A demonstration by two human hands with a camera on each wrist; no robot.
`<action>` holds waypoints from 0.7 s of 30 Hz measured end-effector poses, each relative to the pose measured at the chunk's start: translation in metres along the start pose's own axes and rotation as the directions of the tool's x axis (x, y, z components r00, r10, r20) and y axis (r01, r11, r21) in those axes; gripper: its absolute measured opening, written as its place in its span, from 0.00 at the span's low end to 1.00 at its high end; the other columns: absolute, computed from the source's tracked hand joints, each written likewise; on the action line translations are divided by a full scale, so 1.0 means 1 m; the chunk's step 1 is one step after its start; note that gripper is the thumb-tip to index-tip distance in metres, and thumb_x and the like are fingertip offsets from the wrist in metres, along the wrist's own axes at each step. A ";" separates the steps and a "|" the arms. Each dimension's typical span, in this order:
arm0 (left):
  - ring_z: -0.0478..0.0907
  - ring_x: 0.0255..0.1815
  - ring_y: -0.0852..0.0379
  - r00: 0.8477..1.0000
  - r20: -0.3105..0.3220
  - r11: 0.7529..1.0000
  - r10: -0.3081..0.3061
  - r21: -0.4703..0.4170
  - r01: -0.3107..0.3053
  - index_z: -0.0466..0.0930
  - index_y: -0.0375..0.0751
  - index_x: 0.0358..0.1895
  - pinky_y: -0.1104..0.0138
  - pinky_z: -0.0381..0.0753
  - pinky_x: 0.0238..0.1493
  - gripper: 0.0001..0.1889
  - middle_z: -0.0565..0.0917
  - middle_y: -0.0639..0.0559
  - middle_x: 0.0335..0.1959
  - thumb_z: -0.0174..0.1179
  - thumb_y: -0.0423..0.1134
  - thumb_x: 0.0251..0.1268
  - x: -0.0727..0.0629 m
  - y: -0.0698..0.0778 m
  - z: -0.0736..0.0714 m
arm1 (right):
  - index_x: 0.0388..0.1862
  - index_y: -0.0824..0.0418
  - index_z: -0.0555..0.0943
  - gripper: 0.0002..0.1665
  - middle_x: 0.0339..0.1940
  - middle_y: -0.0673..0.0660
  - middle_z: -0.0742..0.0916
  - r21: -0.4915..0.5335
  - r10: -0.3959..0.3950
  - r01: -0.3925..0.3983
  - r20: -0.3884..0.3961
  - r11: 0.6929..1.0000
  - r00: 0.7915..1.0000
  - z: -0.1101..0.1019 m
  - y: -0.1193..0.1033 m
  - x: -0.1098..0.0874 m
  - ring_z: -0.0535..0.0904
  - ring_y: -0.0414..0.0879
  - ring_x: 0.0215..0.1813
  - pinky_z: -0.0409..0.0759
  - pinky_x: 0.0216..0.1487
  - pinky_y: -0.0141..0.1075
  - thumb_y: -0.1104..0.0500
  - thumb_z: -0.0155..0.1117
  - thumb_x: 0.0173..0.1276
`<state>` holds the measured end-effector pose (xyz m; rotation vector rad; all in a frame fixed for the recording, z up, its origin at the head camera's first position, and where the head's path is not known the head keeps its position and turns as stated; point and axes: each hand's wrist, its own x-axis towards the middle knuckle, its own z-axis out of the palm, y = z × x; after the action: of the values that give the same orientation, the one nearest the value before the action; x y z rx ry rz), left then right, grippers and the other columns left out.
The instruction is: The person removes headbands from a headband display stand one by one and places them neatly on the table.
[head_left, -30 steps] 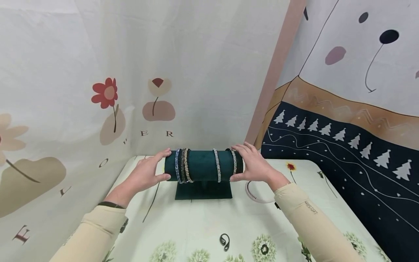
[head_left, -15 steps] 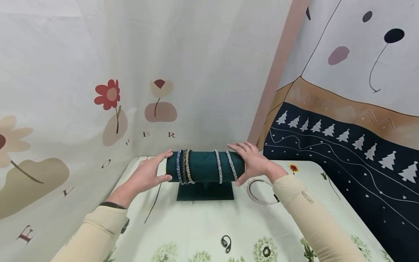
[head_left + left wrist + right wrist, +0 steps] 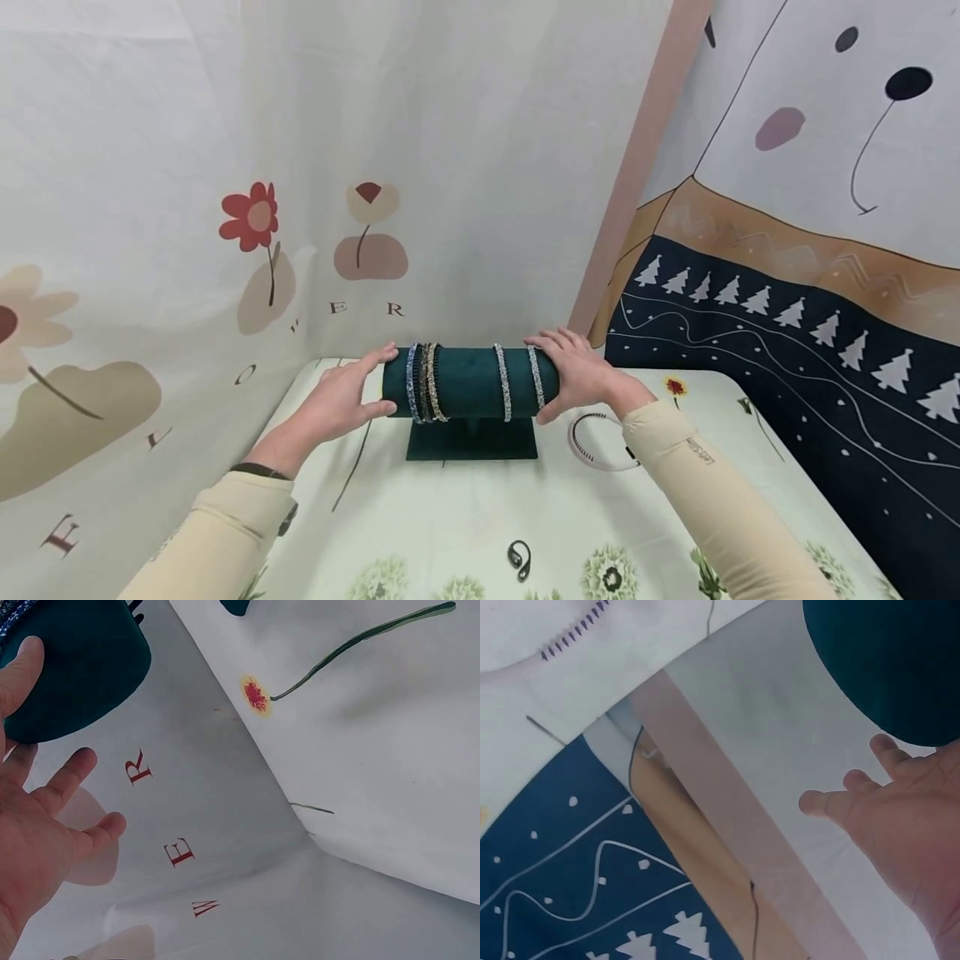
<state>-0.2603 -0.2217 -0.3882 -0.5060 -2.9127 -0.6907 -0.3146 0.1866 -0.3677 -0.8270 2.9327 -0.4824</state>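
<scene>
A dark green velvet display stand with a padded horizontal roll stands on the table. Glittery headbands sit over the roll: a blue headband, a dark one and a gold headband close together at left, a silver headband right of the middle, and another silver headband near the right end. My left hand holds the roll's left end between thumb and fingers; its outer fingers spread free in the left wrist view. My right hand spans the right end, fingertips and thumb at the rightmost headband's ends.
A pale toothed headband lies on the table right of the stand, partly under the right forearm. A black ear-hook earphone lies near the front. Printed cloths hang behind, and a navy cloth with white trees borders the right side.
The rightmost silver headband tilted, its top shifting left, then came back nearly upright as my right hand shifted slightly. My left hand kept its place on the roll's end.
</scene>
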 end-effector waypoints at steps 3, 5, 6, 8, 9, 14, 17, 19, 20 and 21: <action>0.70 0.79 0.29 1.000 -0.004 1.000 0.006 -0.002 -0.006 0.58 0.46 0.86 0.31 0.56 0.82 0.48 0.62 0.45 0.87 0.76 0.44 0.67 0.000 0.000 0.000 | 0.87 0.42 0.57 0.74 0.90 0.59 0.60 0.024 0.017 -0.016 -0.013 1.000 1.000 0.002 0.004 -0.003 0.44 0.68 0.90 0.61 0.79 0.76 0.37 0.90 0.46; 0.70 0.79 0.29 1.000 -0.008 1.000 0.012 0.000 -0.012 0.59 0.46 0.85 0.31 0.57 0.81 0.47 0.62 0.45 0.87 0.75 0.44 0.68 -0.001 0.000 0.000 | 0.87 0.42 0.56 0.74 0.89 0.58 0.61 0.054 0.031 -0.030 -0.020 0.998 0.999 0.003 0.008 -0.006 0.43 0.67 0.90 0.61 0.78 0.77 0.37 0.89 0.46; 0.70 0.79 0.29 1.000 -0.008 1.000 0.010 -0.002 -0.010 0.59 0.46 0.85 0.31 0.57 0.82 0.47 0.62 0.46 0.87 0.75 0.44 0.68 -0.001 0.000 0.000 | 0.87 0.42 0.56 0.74 0.89 0.58 0.62 0.073 0.039 -0.037 -0.022 0.997 0.999 0.004 0.010 -0.007 0.43 0.67 0.90 0.60 0.78 0.78 0.37 0.89 0.46; 0.70 0.79 0.30 1.000 -0.007 1.000 0.009 -0.004 -0.009 0.59 0.46 0.85 0.31 0.56 0.82 0.47 0.62 0.46 0.88 0.75 0.44 0.68 -0.001 0.001 0.000 | 0.87 0.42 0.55 0.75 0.89 0.57 0.61 0.126 0.059 -0.056 -0.024 0.990 0.998 0.007 0.014 -0.009 0.41 0.66 0.90 0.57 0.78 0.80 0.37 0.89 0.46; 0.70 0.79 0.30 1.000 -0.006 1.000 0.009 -0.004 -0.009 0.59 0.47 0.85 0.31 0.56 0.82 0.47 0.61 0.46 0.88 0.75 0.44 0.68 -0.001 0.001 0.000 | 0.88 0.41 0.54 0.75 0.90 0.57 0.60 0.157 0.073 -0.068 -0.022 0.985 0.997 0.008 0.017 -0.010 0.40 0.65 0.91 0.55 0.78 0.81 0.37 0.89 0.46; 0.69 0.79 0.29 1.000 0.000 1.000 0.002 -0.010 -0.002 0.58 0.47 0.86 0.30 0.56 0.82 0.47 0.61 0.44 0.88 0.75 0.45 0.68 -0.002 0.001 0.000 | 0.89 0.44 0.48 0.75 0.90 0.62 0.56 0.350 0.138 -0.134 0.011 0.927 0.990 0.021 0.034 -0.017 0.48 0.67 0.88 0.55 0.77 0.82 0.37 0.86 0.52; 0.69 0.79 0.28 1.000 0.003 1.000 -0.006 -0.011 0.006 0.57 0.48 0.86 0.29 0.54 0.82 0.48 0.61 0.44 0.88 0.75 0.45 0.68 -0.002 -0.001 0.000 | 0.89 0.45 0.45 0.73 0.88 0.65 0.57 0.515 0.169 -0.168 0.047 0.840 0.985 0.030 0.046 -0.021 0.55 0.68 0.84 0.56 0.78 0.80 0.39 0.85 0.57; 0.69 0.80 0.29 1.000 0.004 1.000 -0.008 -0.011 0.008 0.56 0.48 0.87 0.29 0.54 0.82 0.48 0.60 0.45 0.88 0.75 0.45 0.69 -0.002 -0.002 0.000 | 0.89 0.44 0.44 0.71 0.90 0.66 0.53 0.600 0.188 -0.188 0.063 0.777 0.980 0.037 0.054 -0.025 0.51 0.70 0.87 0.53 0.80 0.79 0.40 0.83 0.60; 0.69 0.80 0.29 1.000 0.004 1.000 -0.008 -0.012 0.008 0.57 0.48 0.87 0.29 0.54 0.82 0.48 0.60 0.45 0.88 0.75 0.45 0.69 -0.002 -0.002 0.000 | 0.89 0.45 0.43 0.70 0.90 0.66 0.51 0.644 0.191 -0.188 0.066 0.741 0.979 0.041 0.057 -0.027 0.48 0.70 0.88 0.51 0.81 0.78 0.42 0.82 0.62; 0.69 0.80 0.29 1.000 0.003 1.000 -0.003 -0.014 0.003 0.57 0.48 0.86 0.29 0.54 0.82 0.48 0.60 0.45 0.88 0.75 0.45 0.69 -0.001 -0.002 0.000 | 0.89 0.45 0.42 0.68 0.91 0.66 0.50 0.680 0.201 -0.194 0.071 0.707 0.977 0.044 0.061 -0.030 0.45 0.70 0.89 0.49 0.82 0.77 0.43 0.80 0.64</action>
<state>-0.2595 -0.2234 -0.3890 -0.5050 -2.9136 -0.7114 -0.3134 0.2385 -0.4298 -0.3904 2.4571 -1.4228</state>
